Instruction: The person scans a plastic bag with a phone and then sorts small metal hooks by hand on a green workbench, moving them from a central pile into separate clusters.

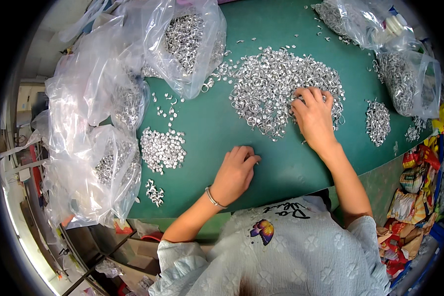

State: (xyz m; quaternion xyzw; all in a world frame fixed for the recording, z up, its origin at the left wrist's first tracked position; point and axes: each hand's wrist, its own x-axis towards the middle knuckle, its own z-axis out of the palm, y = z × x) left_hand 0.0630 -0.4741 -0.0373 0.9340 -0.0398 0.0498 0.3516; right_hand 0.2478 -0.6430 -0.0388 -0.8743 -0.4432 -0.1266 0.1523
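Observation:
A large heap of small silver metal pieces (266, 89), many shaped like open rings, lies spread on the green tabletop (281, 167). My right hand (313, 118) rests on the heap's right side, its fingers bent and a little apart, the tips down among the pieces. Nearer to me, my left hand (237, 170) hovers low over the table with its fingers curled together. A tiny bit shows by its fingertips, too small to name. A bracelet (214, 198) circles the left wrist.
Small round silver pieces (163, 149) form a pile at left, with a few curved ones (154, 193) below it. Another pile (378, 122) lies at right. Clear plastic bags of metal pieces stand at the left (116, 167), back (185, 44) and right (407, 81). Colourful packets (409, 207) lie beyond the right edge.

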